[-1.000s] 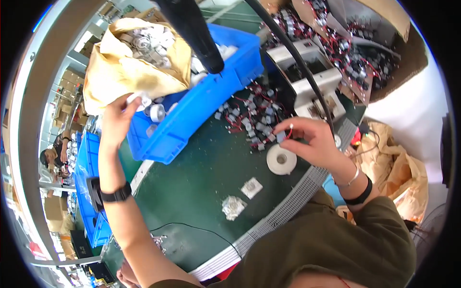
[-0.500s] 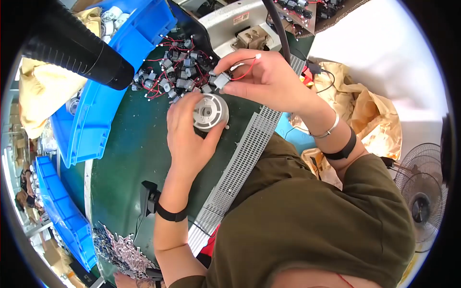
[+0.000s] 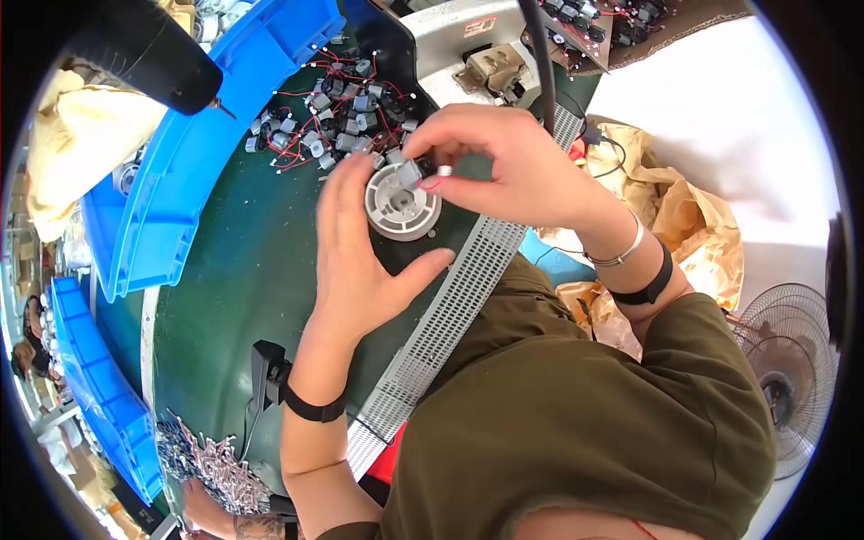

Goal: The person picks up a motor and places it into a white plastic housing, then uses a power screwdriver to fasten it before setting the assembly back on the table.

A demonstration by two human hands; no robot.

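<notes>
A round white plastic housing (image 3: 402, 221) with a ribbed ring rests on the green bench. My left hand (image 3: 360, 252) lies beside it, thumb and fingers spread apart; the fingertips are close to its left edge. My right hand (image 3: 508, 166) pinches a small grey motor (image 3: 410, 174) between thumb and fingers, just over the upper part of the housing. A small white connector (image 3: 445, 171) with a bit of red wire shows by the right fingers. Whether the motor touches the housing I cannot tell.
Behind my hands lies a pile of grey motors (image 3: 346, 117) with red wires. A blue bin (image 3: 166, 225) stands at the left, below a black power screwdriver (image 3: 171, 67). A perforated metal strip (image 3: 450, 306) edges the bench. Another person's hand (image 3: 205, 508) is at lower left.
My left hand has let go of the housing and its thumb has swung outward. My right hand has brought the motor down and left, over the housing. The screwdriver's tip now shows.
</notes>
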